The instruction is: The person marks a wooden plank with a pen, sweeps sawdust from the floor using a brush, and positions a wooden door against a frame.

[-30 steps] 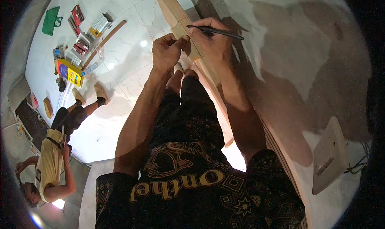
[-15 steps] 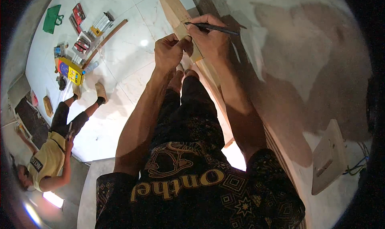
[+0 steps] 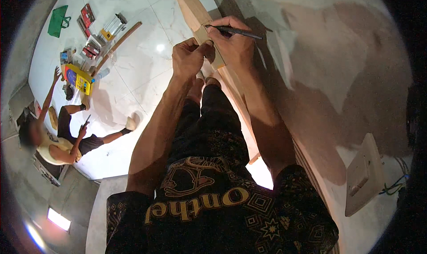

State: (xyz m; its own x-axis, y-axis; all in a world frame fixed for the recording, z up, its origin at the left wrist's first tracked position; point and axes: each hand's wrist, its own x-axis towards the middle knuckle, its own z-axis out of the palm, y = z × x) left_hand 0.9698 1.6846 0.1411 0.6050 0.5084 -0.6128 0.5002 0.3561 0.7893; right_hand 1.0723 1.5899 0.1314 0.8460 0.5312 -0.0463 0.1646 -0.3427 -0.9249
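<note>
A pale wooden beam [image 3: 192, 9] runs from the top of the view down toward my feet, along the wall. My right hand [image 3: 238, 49] pinches a slim black pen [image 3: 242, 32], its tip touching the wood near a drawn line across the beam. Lower on the same beam, my left hand [image 3: 189, 58] grips the left edge with thumb and curled fingers. Some of those fingertips are hidden behind the thumb and the wood.
At left, a co-worker [image 3: 60, 147] leans over, reaching toward a yellow-and-blue box [image 3: 78, 79] with a slim object in the other hand. Red boxes [image 3: 87, 16], a green bag [image 3: 58, 21] and a brown wood strip [image 3: 118, 44] lie on the tiles. A loose switch plate [image 3: 365, 176] with wires hangs at right.
The co-worker has bent forward, stretched an arm toward the yellow box and stepped one foot out to the right. My hands and the pen have barely shifted.
</note>
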